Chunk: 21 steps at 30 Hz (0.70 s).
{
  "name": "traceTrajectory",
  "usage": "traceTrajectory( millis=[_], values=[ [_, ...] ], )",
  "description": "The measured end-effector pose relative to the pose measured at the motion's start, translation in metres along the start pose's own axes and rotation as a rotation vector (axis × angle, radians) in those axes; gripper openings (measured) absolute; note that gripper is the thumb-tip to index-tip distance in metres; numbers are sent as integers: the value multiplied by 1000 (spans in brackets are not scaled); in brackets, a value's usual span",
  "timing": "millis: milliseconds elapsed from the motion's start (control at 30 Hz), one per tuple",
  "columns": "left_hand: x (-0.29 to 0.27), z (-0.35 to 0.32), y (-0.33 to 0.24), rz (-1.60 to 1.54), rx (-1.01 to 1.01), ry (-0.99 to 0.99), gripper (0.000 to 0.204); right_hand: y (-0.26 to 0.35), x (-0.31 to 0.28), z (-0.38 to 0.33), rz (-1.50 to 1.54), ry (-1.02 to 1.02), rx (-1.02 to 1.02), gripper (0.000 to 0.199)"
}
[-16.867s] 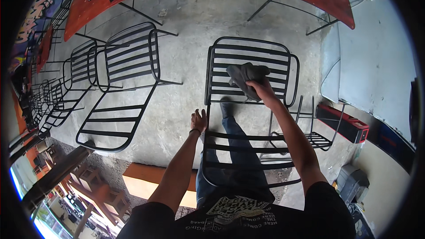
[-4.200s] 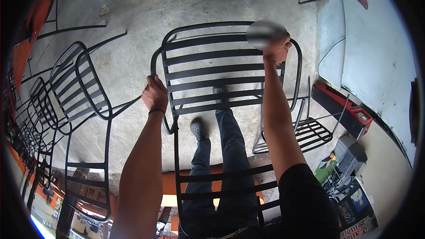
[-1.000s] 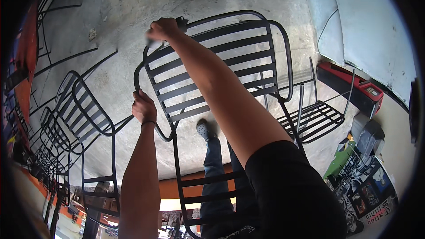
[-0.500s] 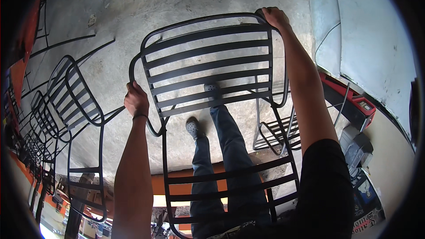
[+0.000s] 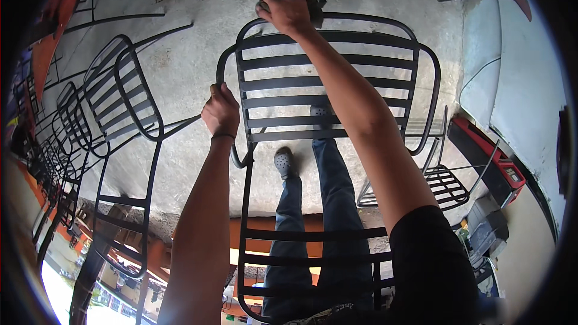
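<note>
A black metal chair frame [image 5: 373, 60] with flat slats stands in front of me, its slatted seat away from me and more slats close to my body. My left hand [image 5: 220, 110] is closed round the curved armrest at the chair's left side. Over the far rail reaches my right hand [image 5: 286, 13], fingers bent and pressed on a dark grey piece of cloth [image 5: 316, 9] laid on the rail. The cloth sticks out to the right of the hand, and the rest of it is hidden under the fingers.
Several more black chair frames [image 5: 123, 201] crowd the left side. Another slatted metal frame [image 5: 445, 183] stands at right, near a red and black case [image 5: 466, 135] by a pale wall panel [image 5: 527, 60]. My feet in grey clogs [image 5: 284, 161] stand on concrete below the chair.
My right hand has slid with the cloth from the far right corner to the left part of the far rail. The chair sits further right in view; my left hand keeps its armrest grip.
</note>
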<state>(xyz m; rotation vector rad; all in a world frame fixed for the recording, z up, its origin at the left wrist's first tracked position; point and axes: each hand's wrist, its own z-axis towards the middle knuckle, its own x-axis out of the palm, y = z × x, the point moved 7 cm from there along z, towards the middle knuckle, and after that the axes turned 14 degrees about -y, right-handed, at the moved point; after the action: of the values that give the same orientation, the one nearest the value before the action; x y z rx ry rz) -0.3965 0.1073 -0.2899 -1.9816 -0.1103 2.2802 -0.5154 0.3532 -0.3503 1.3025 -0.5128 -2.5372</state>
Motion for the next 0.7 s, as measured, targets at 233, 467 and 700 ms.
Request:
traceTrajectory(
  millis=[233, 467, 700],
  values=[
    [2, 0, 3, 28, -36, 35, 29, 98, 26, -9, 195, 151, -203, 27],
    [-4, 4, 8, -25, -39, 42, 29, -73, -88, -20, -224, -27, -350, 30],
    [4, -1, 10, -39, -32, 46, 29, -230, -194, -43, -719, 185, 317, 36]
  ],
)
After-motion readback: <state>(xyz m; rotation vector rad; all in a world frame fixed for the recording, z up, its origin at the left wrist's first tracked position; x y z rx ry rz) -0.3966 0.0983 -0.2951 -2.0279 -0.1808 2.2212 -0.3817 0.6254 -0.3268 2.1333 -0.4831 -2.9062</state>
